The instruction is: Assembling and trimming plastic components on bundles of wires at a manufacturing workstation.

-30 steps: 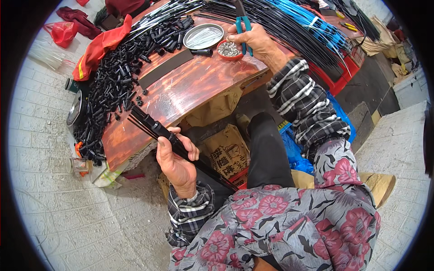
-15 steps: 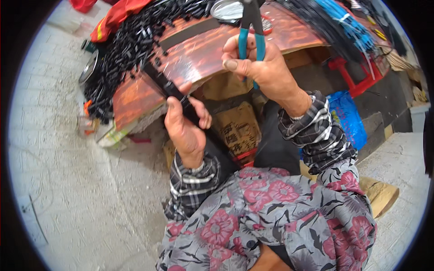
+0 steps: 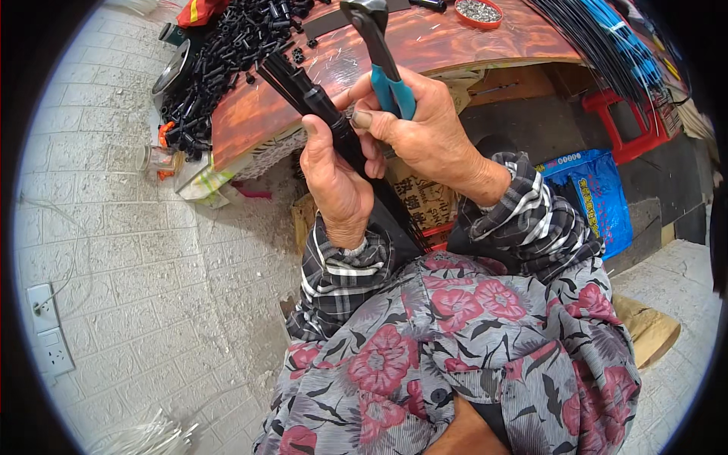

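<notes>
My left hand [image 3: 337,186] is wrapped round a bundle of thin black rods [image 3: 396,206], which slants from the table edge down toward my lap. A ribbed black plastic fitting [image 3: 320,100] sits round the bundle near its upper end. My right hand [image 3: 436,136] grips pliers [image 3: 383,64] with teal handles, their dark metal head pointing up and away from me. The pliers' jaws are clear of the bundle. Thumb and fingers of that same hand are at the bundle, just beside the fitting. Whether they pinch a small piece there is hidden.
On the reddish wood-patterned table [image 3: 440,38], a heap of small black plastic parts [image 3: 208,91] covers the left side. A red dish [image 3: 479,14] of small metal pieces, blue rods [image 3: 629,45] and black rods lie farther right. A red stool [image 3: 633,136] and blue bag [image 3: 595,201] stand below.
My right hand has come down and left with the pliers, from apart to against the bundle. My left hand has shifted slightly right, still holding the rods. The view has shifted too.
</notes>
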Motion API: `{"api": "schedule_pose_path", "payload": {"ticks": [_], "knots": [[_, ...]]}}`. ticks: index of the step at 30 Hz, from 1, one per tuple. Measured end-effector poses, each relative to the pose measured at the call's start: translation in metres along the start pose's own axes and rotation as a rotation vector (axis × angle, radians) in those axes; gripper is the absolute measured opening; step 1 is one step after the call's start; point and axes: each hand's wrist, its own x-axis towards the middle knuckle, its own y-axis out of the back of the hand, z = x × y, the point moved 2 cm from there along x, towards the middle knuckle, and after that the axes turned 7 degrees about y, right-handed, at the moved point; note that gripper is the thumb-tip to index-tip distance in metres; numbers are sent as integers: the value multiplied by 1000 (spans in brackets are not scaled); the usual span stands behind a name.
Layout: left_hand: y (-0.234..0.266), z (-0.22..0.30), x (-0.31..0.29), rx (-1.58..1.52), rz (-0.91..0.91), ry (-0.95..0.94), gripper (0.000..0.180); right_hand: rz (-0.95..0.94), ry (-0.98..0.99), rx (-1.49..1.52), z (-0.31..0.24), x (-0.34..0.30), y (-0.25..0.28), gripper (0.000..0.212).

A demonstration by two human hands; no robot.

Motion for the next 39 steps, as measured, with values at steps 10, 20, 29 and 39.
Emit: {"api": "schedule_pose_path", "payload": {"ticks": [10,20,29,39], "knots": [[4,-1,3,-16,-6,0,59,4,-4,82,8,4,2,10],[1,0,4,14,24,-8,61,-23,-24,90,10,7,6,13],[2,-1,6,4,10,-4,60,-60,-19,108,13,10,8,13],[0,-2,7,31,21,-3,63,-34,-19,132,21,11,12,14]]}}
